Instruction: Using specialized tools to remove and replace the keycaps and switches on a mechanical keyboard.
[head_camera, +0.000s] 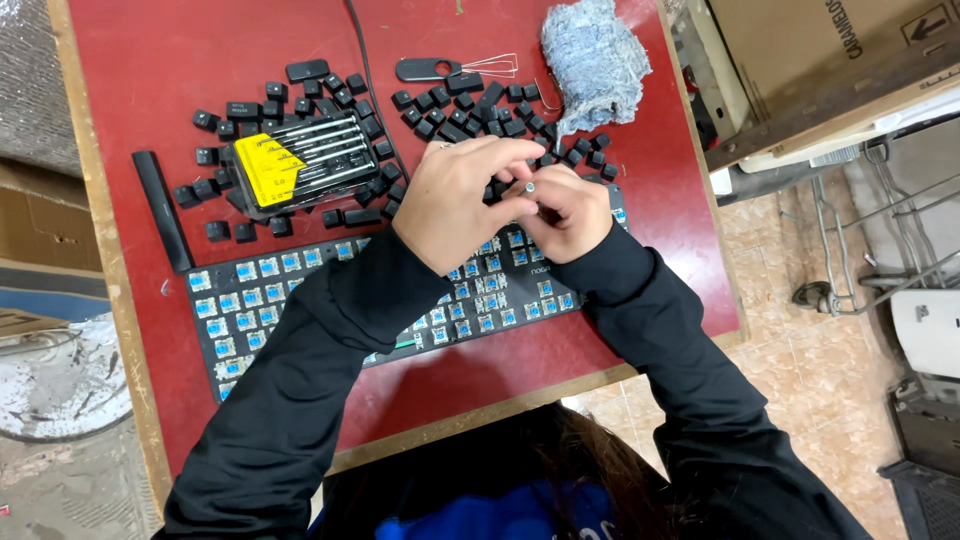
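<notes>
Nearest the camera we see our own dark hair and black sleeves (300, 370), both reaching forward over the red worktop (150, 60). Beneath the forearms lies a black keyboard (240, 300) with its keycaps removed, so that rows of blue switches stand exposed; it sits diagonally near the front edge of the worktop.

Our left hand (455, 200) and right hand (570, 212) meet above the far right part of the keyboard. The fingers (500, 155) of the left hand are curled over the right hand, and between the fingertips of both hands we pinch a small grey part (529, 187). The part is too small to identify; both hands are clenched on it, and it is held just above the keyboard's far edge.

Loose black keycaps (450, 105) are scattered beyond the hands and in a second group at the left. Within the left group rests a screwdriver set (300, 160) in a black case with a yellow label, its metal tools lying in parallel. A long black bar (165, 210) lies at the left of this group, apart from the keyboard. At the far edge of the worktop lies a wire keycap puller (455, 68) with a black handle, and just to its right sits a bundled grey-blue cloth (595, 60). A black cable (365, 70) runs from the far edge toward the hands.
</notes>
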